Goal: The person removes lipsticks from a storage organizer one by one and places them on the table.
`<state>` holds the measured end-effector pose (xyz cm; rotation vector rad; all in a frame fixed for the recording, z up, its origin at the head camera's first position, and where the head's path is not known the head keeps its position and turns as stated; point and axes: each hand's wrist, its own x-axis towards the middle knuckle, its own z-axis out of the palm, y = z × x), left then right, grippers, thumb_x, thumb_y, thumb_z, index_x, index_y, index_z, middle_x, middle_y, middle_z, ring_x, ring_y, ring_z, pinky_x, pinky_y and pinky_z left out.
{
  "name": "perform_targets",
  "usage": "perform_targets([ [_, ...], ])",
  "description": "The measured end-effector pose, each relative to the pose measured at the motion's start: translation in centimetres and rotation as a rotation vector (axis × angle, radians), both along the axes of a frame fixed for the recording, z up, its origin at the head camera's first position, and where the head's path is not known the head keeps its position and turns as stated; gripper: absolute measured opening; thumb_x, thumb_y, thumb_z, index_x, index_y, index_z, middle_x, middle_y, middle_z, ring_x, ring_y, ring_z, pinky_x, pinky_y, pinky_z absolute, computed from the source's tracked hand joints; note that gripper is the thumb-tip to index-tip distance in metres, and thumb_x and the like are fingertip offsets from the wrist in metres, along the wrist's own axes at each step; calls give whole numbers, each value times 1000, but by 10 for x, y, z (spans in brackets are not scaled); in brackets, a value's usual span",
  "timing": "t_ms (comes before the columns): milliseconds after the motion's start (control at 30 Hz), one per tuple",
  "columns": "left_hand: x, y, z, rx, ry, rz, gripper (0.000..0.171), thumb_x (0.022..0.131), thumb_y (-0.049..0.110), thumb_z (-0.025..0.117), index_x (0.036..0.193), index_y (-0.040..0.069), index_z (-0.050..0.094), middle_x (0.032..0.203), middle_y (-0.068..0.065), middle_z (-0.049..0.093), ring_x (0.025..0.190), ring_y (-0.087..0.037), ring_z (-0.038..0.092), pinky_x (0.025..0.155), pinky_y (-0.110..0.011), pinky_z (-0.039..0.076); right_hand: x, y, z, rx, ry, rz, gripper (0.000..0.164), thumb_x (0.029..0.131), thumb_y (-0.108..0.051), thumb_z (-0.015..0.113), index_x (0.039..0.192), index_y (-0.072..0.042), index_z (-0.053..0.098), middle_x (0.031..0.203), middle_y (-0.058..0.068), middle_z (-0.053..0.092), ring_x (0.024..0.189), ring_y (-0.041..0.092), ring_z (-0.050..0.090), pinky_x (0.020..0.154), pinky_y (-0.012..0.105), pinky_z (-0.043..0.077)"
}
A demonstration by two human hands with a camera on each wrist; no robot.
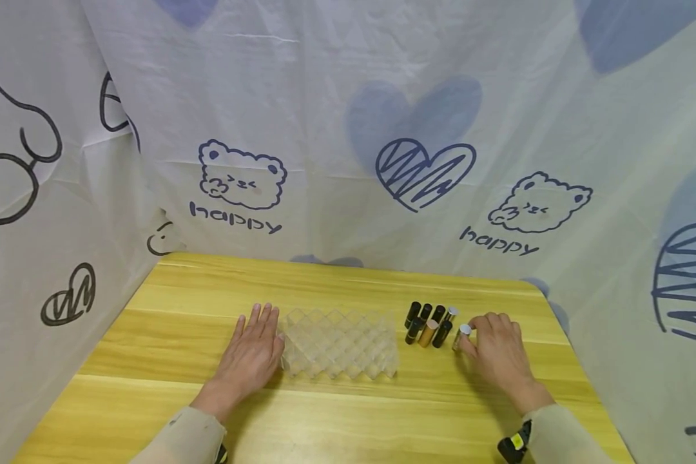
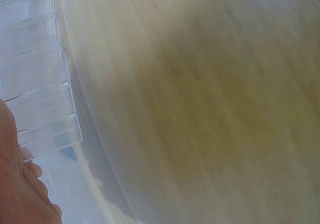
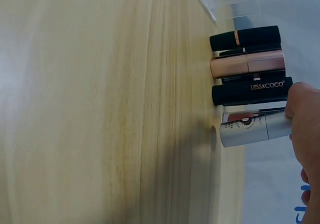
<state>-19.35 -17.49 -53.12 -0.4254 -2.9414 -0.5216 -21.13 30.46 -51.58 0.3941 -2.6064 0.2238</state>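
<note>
A clear plastic lipstick organizer [image 1: 339, 345] with a grid of diamond-shaped compartments sits mid-table. My left hand [image 1: 254, 351] lies beside its left end, fingers straight, thumb against the side. In the left wrist view the organizer's clear wall [image 2: 37, 73] shows next to that hand [image 2: 22, 179]. On the right, my right hand [image 1: 499, 348] pinches the top of a silver lipstick tube [image 3: 250, 130] between thumb and fingers. The tube is roughly upright; whether its base touches the table I cannot tell. Left of it stand black lipsticks [image 3: 252, 91] and a rose-gold lipstick [image 3: 247, 63].
Two short rows of upright lipsticks stand between the organizer and my right hand, including a silver-capped one [image 1: 451, 314] at the back. The yellow wood-grain table [image 1: 348, 419] meets a printed white curtain [image 1: 325, 193] behind and at both sides.
</note>
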Motion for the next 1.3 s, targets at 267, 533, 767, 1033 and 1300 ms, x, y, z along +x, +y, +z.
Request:
perform_targets([
  [267, 1, 0, -1, 6, -1, -1, 62, 115, 32, 38, 164, -4, 26, 171, -23, 27, 162, -40, 17, 131, -63, 13, -5, -8, -2, -30, -39, -22, 23, 91, -22, 72, 99, 0, 71, 93, 13, 66, 88, 35, 54, 74, 43, 38],
  [533, 0, 2, -2, 7, -1, 7, 62, 115, 32, 38, 165, -3, 26, 171, -23, 27, 162, -40, 17, 131, -63, 13, -6, -10, -6, -52, -54, -34, 21, 92, -20, 71, 99, -1, 71, 93, 13, 66, 87, 34, 54, 74, 43, 38],
  [767, 0, 3, -1, 14, -5, 7, 62, 116, 33, 36, 165, -3, 26, 171, -23, 28, 162, -40, 17, 132, -62, 12, -5, -9, -10, -65, -69, -54, 21, 92, -20, 72, 100, -1, 72, 94, 13, 67, 87, 34, 54, 75, 44, 39],
  [1033, 0, 3, -1, 17, -13, 6, 62, 116, 32, 37, 165, -3, 26, 172, -22, 26, 162, -40, 16, 131, -63, 12, -4, -9, -9, -70, -76, -67, 22, 92, -21, 72, 101, -1, 72, 94, 13, 67, 88, 35, 55, 75, 44, 40],
  [1300, -1, 4, -1, 24, -13, 1, 61, 115, 32, 38, 165, -3, 26, 171, -23, 28, 162, -40, 17, 131, -63, 13, -3, -8, -10, -74, -73, -77, 24, 91, -22, 73, 101, -1, 72, 94, 14, 67, 88, 36, 55, 75, 45, 40],
])
